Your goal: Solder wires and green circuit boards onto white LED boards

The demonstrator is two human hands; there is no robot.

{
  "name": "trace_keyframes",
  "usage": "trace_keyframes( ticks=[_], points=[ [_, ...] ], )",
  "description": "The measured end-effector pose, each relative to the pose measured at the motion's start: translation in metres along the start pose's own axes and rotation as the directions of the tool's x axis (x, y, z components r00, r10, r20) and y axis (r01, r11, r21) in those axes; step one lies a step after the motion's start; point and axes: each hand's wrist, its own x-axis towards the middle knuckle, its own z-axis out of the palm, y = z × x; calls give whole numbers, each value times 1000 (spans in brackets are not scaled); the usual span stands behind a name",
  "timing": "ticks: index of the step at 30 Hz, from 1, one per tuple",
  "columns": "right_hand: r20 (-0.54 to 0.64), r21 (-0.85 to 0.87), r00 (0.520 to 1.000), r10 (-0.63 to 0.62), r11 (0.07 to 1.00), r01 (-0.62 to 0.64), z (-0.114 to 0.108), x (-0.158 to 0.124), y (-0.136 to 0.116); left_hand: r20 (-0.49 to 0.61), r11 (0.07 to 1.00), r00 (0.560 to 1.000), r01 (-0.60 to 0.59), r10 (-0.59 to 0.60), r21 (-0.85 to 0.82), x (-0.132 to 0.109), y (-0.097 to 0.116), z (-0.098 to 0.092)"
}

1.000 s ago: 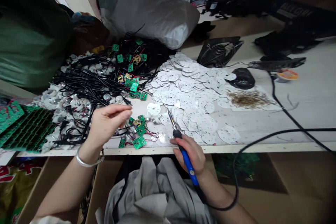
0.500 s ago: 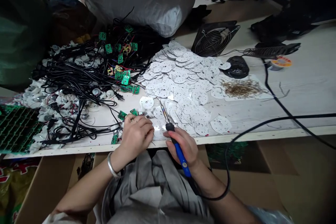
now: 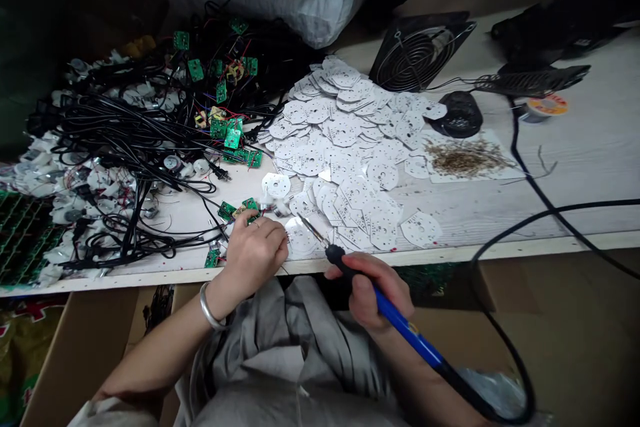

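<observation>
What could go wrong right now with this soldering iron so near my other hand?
The soldering iron, gripped in the right hand, points its tip close to the fingers of the left hand; a slip might burn them. The black cord loops off the table edge and could snag, jerking the iron.

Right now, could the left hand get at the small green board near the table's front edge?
Probably yes: the left hand rests just beside that green board, which lies uncovered on the table; thin black wires run close by but seem not to cross it.
</observation>
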Motion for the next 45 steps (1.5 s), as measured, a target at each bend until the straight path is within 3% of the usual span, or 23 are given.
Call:
trace_keyframes(
  ticks=[5, 21, 31, 45],
  points=[
    [0, -50, 1000, 26, 998, -26, -5, 1, -4, -24, 1000, 1000, -3, 2, -16, 0, -1, 0],
    [129, -83, 978, -165, 981, 176, -3, 5, 0, -4, 1000, 1000, 9, -9, 8, -1, -2, 3],
    [145, -52, 974, -176, 981, 185, -3, 5, -1, 9, 1000, 1000, 6, -6, 20, -2, -3, 3],
    [89, -96, 992, -91, 990, 100, -3, 1, -2, 38, 1000, 999, -8, 8, 0, -3, -5, 1]
  ],
)
